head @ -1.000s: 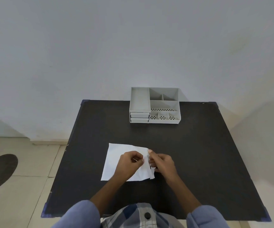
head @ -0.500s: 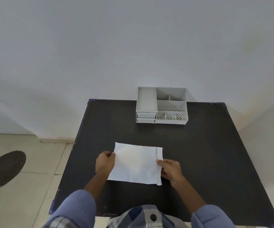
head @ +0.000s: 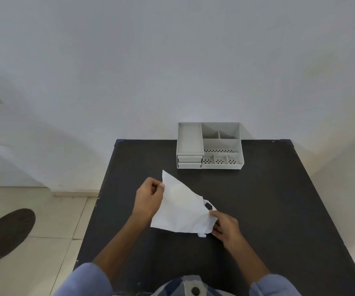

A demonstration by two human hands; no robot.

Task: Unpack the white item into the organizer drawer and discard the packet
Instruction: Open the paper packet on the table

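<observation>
One white packet (head: pixel 180 210), one grey organizer (head: pixel 209 146) with two closed drawers (head: pixel 190 161), one black bench (head: pixel 268 210), and two hands: left hand (head: pixel 148 199), right hand (head: pixel 225 228).

Head view, looking down on a black worktop (head: pixel 268 210) set against a pale wall. A white packet (head: pixel 180 210) is held above the worktop between both hands — the left hand (head: pixel 149 198) pinches its upper left edge, lifting that corner to a peak; the right hand (head: pixel 224 228) grips the crumpled lower right corner. A grey organizer (head: pixel 209 146) stands at the far edge, well apart from the packet — two shut drawers (head: pixel 190 162) at its left front, open compartments to the right.
</observation>
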